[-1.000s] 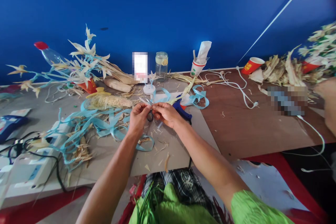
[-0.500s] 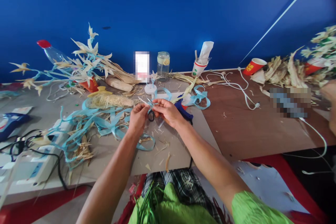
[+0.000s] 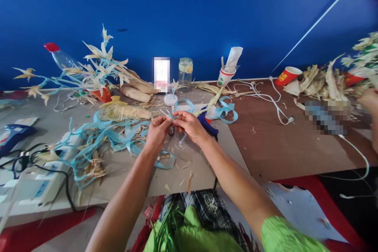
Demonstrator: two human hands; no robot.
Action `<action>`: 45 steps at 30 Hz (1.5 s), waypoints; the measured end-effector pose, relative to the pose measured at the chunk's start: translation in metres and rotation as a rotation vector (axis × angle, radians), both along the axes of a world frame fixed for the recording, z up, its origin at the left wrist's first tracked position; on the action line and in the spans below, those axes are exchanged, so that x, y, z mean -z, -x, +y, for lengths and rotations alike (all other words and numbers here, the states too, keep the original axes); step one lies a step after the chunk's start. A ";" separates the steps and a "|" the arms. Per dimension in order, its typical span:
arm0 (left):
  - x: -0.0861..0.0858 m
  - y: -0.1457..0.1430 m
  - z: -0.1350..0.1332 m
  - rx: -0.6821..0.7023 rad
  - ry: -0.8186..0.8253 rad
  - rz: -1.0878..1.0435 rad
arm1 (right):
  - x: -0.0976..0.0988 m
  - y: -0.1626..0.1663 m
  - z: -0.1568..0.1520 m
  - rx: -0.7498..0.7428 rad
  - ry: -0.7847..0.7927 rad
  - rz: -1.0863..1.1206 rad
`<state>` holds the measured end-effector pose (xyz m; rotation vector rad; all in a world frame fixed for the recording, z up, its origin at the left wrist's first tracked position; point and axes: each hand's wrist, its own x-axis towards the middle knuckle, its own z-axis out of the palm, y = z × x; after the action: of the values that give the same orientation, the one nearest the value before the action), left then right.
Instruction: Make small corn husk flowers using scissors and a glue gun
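My left hand (image 3: 158, 130) is closed in a pinch, with a thin pale strip (image 3: 164, 113) poking out past its fingertips. Close against it, my right hand (image 3: 189, 126) is closed too, its fingers around small scissors (image 3: 171, 130); the blades point up and left, and a dark handle loop hangs below the fingers. The fingers hide much of both things. Just behind the hands, a small pale flower stands on a round white base (image 3: 170, 100). A dark blue tool (image 3: 210, 126), like a glue gun, lies by my right wrist.
Light-blue ribbon (image 3: 126, 138) and husk scraps spread left of my arms. A ribbon-wrapped branch with husk flowers (image 3: 102, 53), a glass jar (image 3: 185, 73) and a white cup (image 3: 226, 78) stand along the wall. Power strips, cables, red cups and another person's hand (image 3: 369, 100) sit farther out.
The whole view has shifted slightly to the right. Both hands stay together in nearly the same pose, with the left fingers drawn a little closer to the right ones.
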<state>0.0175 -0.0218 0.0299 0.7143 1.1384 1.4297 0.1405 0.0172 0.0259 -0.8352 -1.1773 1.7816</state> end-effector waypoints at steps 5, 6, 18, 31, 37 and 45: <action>0.003 0.001 0.001 0.004 -0.003 0.020 | 0.000 0.000 0.001 0.021 0.004 -0.030; 0.004 0.002 0.001 0.008 -0.012 0.034 | 0.001 0.000 0.001 0.028 0.007 -0.032; 0.002 0.003 0.002 -0.069 -0.004 0.028 | -0.003 -0.002 0.001 -0.004 0.027 -0.016; -0.002 0.002 0.000 -0.065 0.070 -0.080 | -0.002 -0.009 0.005 -0.172 0.255 0.214; -0.003 0.000 -0.001 -0.044 0.076 -0.068 | -0.004 -0.007 0.004 -0.102 0.237 0.236; 0.003 -0.001 0.001 0.010 0.038 0.022 | -0.004 -0.006 0.006 -0.035 0.201 0.282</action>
<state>0.0187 -0.0209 0.0267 0.7096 1.1742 1.3917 0.1462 0.0233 0.0298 -0.6512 -0.8452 1.9943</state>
